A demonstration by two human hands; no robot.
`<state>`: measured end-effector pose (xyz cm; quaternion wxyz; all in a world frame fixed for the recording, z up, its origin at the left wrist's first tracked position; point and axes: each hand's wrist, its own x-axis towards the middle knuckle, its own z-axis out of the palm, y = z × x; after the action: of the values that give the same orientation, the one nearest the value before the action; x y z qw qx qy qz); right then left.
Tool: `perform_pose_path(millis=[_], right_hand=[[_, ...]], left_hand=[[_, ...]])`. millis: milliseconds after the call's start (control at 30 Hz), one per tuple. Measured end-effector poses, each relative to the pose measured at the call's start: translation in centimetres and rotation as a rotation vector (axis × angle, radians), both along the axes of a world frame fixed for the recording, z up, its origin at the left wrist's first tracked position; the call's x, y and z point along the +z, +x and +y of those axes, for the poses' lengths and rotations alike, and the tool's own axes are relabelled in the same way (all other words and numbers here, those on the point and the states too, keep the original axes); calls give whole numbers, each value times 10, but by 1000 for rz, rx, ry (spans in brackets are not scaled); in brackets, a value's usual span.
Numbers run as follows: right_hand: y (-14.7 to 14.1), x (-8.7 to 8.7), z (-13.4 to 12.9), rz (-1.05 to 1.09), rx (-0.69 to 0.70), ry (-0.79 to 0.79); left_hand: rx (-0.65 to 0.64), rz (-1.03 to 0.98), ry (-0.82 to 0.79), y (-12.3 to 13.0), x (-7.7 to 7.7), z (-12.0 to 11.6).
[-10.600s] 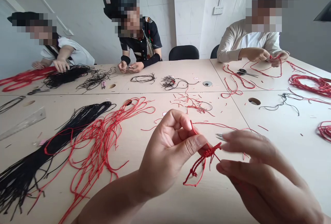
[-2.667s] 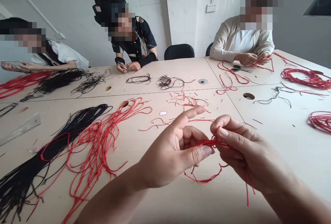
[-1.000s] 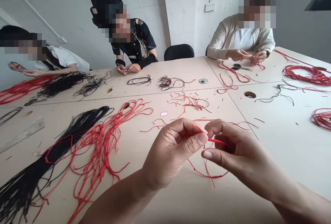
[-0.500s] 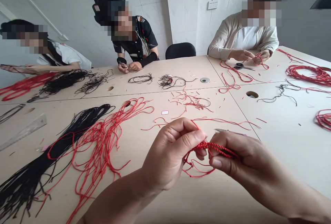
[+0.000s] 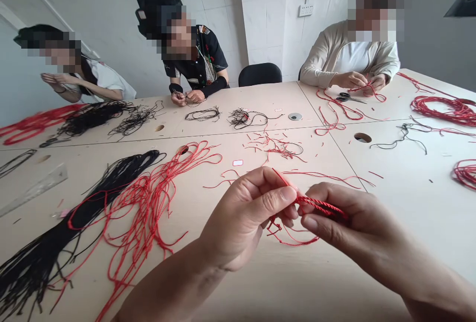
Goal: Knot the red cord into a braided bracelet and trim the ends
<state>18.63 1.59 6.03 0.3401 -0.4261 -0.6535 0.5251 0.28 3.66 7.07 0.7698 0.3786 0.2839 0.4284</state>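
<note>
Between my two hands is a red braided cord (image 5: pixel 322 204), with twisted strands running to the right and thin loops hanging below. My left hand (image 5: pixel 256 208) is closed on its left part, thumb pressed against the fingers, and a bit of red cord sticks up by the index finger. My right hand (image 5: pixel 338 218) has thumb and fingers closed around the twisted strands. Both hands are close together above the table's near part. What lies inside the fingers is partly hidden.
A bundle of black cords (image 5: pixel 74 223) and tangled red cords (image 5: pixel 148 203) lie to the left. Red scraps (image 5: pixel 282 148) lie beyond my hands. Black scissors (image 5: pixel 347 97) rest near a co-worker's hands (image 5: pixel 357 83). Two more people sit across. Red coils (image 5: pixel 442 108) are at right.
My left hand's grip has shifted slightly, hiding the knotted part that showed before. The cord's hanging loops have moved up and right. The person at far left has raised their hands.
</note>
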Motion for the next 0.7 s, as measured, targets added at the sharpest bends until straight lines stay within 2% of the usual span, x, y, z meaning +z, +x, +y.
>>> perform_pose_path(millis=[133, 300, 400, 500, 567, 633, 700], right_hand=[[9, -6, 6, -138, -9, 90], [17, -6, 6, -247, -189, 339], [14, -1, 5, -221, -129, 513], [11, 1, 5, -284, -30, 555], [10, 0, 3, -364, -16, 581], [10, -1, -2, -435, -124, 688], [9, 0, -9, -449, -308, 842]], left_hand=[[-20, -7, -3, -3, 3, 0], [31, 27, 93, -5, 3, 0], [61, 46, 116, -4, 1, 2], [95, 65, 133, -2, 0, 3], [117, 88, 131, -1, 1, 4], [146, 119, 129, -1, 1, 4], [179, 136, 139, 0, 0, 4]])
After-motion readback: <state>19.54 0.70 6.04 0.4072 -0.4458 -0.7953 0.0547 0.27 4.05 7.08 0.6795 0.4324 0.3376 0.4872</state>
